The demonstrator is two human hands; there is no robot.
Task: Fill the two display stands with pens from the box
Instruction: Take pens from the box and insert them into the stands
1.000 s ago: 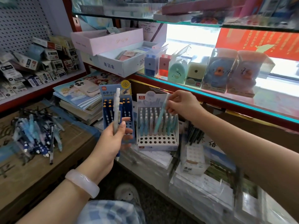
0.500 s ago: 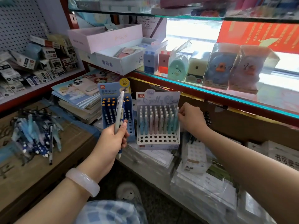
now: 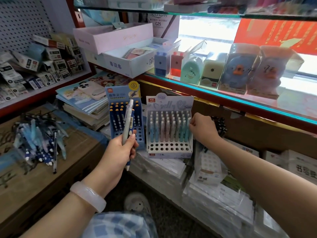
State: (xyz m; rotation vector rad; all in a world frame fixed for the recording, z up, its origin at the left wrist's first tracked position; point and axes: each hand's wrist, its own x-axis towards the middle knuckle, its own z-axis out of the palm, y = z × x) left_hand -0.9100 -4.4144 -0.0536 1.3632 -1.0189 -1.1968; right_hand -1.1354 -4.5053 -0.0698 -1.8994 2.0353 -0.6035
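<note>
My left hand [image 3: 120, 150] grips a pale blue pen [image 3: 127, 124] upright in front of the dark blue display stand [image 3: 124, 95], which holds several navy pens with yellow caps. To its right the pale "Jelly" stand [image 3: 169, 152] holds several pastel pens in its back rows, and its front row of holes is bare. My right hand [image 3: 201, 128] rests at that stand's right edge, fingertips pinched by the rightmost pen; whether it grips the pen is unclear. A heap of loose pens [image 3: 38, 141] lies on the cardboard box [image 3: 42, 182] at left.
Stacked notebooks [image 3: 82, 107] sit behind the blue stand. A glass shelf [image 3: 223, 98] above carries boxed sharpeners and white boxes. Wrapped paper packs [image 3: 214, 194] lie under and right of the stands. Small cartons fill the left shelf [image 3: 34, 66]. My shoe [image 3: 137, 203] is below.
My right hand lowered a pen into the pale stand's right side and now sits at that edge. My left hand has held its pen upright throughout, barely moving.
</note>
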